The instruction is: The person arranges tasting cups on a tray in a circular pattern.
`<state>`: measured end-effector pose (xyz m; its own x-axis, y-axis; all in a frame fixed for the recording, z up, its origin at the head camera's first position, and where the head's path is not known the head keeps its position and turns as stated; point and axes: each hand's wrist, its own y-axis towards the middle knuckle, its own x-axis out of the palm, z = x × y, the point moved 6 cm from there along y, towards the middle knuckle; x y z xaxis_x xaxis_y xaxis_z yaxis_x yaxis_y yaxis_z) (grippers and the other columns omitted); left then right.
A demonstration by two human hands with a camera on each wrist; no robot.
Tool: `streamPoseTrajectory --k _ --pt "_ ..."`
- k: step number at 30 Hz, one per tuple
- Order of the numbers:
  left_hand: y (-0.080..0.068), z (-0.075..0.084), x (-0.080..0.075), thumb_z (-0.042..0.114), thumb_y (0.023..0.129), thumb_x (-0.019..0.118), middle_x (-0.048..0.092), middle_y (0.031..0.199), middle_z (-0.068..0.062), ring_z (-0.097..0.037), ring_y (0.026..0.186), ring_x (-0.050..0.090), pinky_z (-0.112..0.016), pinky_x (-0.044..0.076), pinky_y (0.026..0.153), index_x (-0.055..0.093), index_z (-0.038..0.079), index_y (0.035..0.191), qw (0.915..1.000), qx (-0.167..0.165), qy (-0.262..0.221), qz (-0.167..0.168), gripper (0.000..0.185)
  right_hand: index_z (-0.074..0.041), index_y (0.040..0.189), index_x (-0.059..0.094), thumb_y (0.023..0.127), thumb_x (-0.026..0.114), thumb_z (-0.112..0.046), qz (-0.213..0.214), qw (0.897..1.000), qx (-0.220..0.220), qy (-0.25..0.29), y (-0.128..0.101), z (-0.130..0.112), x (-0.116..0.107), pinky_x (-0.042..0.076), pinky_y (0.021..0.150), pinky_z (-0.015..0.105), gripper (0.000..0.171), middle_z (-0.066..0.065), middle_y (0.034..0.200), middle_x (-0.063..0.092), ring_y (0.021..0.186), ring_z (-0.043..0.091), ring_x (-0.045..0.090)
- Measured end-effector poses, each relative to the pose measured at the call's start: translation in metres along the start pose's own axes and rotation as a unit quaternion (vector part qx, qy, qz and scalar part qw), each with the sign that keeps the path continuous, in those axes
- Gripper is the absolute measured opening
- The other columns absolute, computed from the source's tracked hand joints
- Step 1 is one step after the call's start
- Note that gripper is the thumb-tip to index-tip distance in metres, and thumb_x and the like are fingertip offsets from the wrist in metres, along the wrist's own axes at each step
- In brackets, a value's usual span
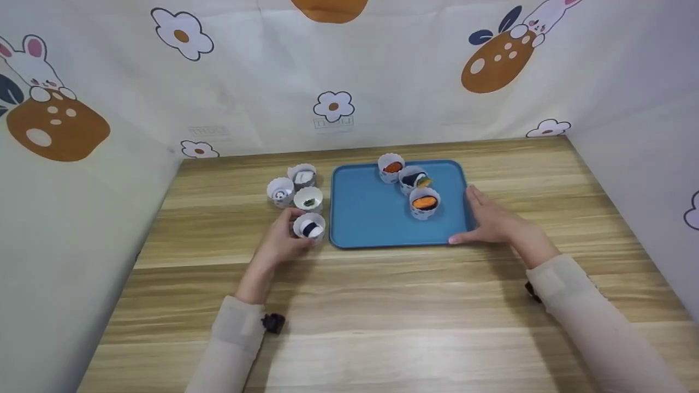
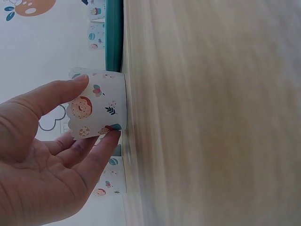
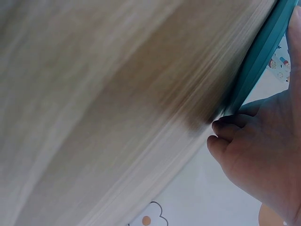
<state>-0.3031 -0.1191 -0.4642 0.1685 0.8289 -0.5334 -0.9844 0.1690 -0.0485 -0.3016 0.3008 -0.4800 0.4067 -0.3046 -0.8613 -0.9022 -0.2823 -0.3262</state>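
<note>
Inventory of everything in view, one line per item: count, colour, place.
Tray: 1, blue, on table
Tray cups: 3, pale printed, middle to right of tray
Tray-cup contents: 3, red-orange, dark with yellow, orange; one per cup
Left-side cups: 4, pale printed, left of tray
Left-side contents: white, white-and-dark, green, dark-banded white; inside those cups
Table: 1, wood-toned, beneath everything
Backdrop: off-white, patterned, around table
Wrist devices: 2, black, one per wrist
Sleeves: 2, cream, forearms
Left hand: 1, gripping nearest left-side cup
Right hand: 1, touching tray's right end

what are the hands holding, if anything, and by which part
The left hand holds the nearest paper cup by its outer sides; the right hand rests against the right edge of the blue tray.
</note>
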Motion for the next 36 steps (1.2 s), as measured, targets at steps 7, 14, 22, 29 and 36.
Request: streamPoseTrajectory --k 7,14,22,29,36 --pt "0.0006 -0.0008 0.0002 -0.007 0.074 0.075 0.058 0.129 -0.025 -0.037 0.119 0.056 -0.047 0.042 0.106 0.051 -0.003 0.125 1.0000 -0.005 -0.001 -0.001 0.057 0.008 0.155 -0.006 0.072 0.071 -0.074 0.001 1.000 0.004 0.000 0.0002 -0.0006 -0.0008 0.009 0.123 0.060 0.140 0.029 0.164 -0.007 0.152 0.048 -0.001" --pt "0.0007 -0.0005 0.0001 -0.003 0.075 0.076 0.059 0.130 -0.024 -0.037 0.121 0.055 -0.048 0.040 0.107 0.052 -0.001 0.125 0.9999 -0.008 0.015 -0.003 0.055 0.011 0.154 -0.004 0.073 0.072 -0.073 0.010 1.000 -0.008 -0.009 0.0011 -0.0014 -0.0010 0.010 0.123 0.059 0.139 0.032 0.163 -0.004 0.152 0.049 0.001" --pt "0.0008 0.0014 0.0008 -0.002 0.077 0.076 0.058 0.132 -0.024 -0.036 0.123 0.053 -0.047 0.039 0.108 0.052 0.000 0.125 0.9998 -0.014 0.011 -0.013 0.054 0.011 0.154 -0.004 0.071 0.070 -0.076 0.008 1.000 -0.005 -0.012 0.0010 -0.0001 -0.0004 0.010 0.123 0.059 0.141 0.031 0.163 -0.005 0.152 0.049 0.001" --pt "-0.0004 0.0034 0.0012 -0.001 0.077 0.076 0.058 0.133 -0.023 -0.035 0.124 0.052 -0.046 0.037 0.110 0.052 0.001 0.127 0.9996 -0.019 0.009 -0.020 0.055 0.010 0.154 -0.004 0.071 0.070 -0.076 0.008 1.000 -0.004 -0.011 0.0006 -0.0007 -0.0004 0.010 0.123 0.059 0.141 0.031 0.164 -0.005 0.152 0.048 0.000" --pt "-0.0006 0.0074 0.0004 0.000 0.078 0.077 0.058 0.133 -0.021 -0.033 0.124 0.053 -0.046 0.038 0.109 0.052 0.002 0.127 0.9994 -0.027 0.006 -0.022 0.055 0.008 0.155 -0.005 0.070 0.070 -0.077 0.003 1.000 0.001 -0.011 0.0017 0.0009 0.0000 0.010 0.123 0.059 0.142 0.029 0.164 -0.007 0.152 0.047 0.000"
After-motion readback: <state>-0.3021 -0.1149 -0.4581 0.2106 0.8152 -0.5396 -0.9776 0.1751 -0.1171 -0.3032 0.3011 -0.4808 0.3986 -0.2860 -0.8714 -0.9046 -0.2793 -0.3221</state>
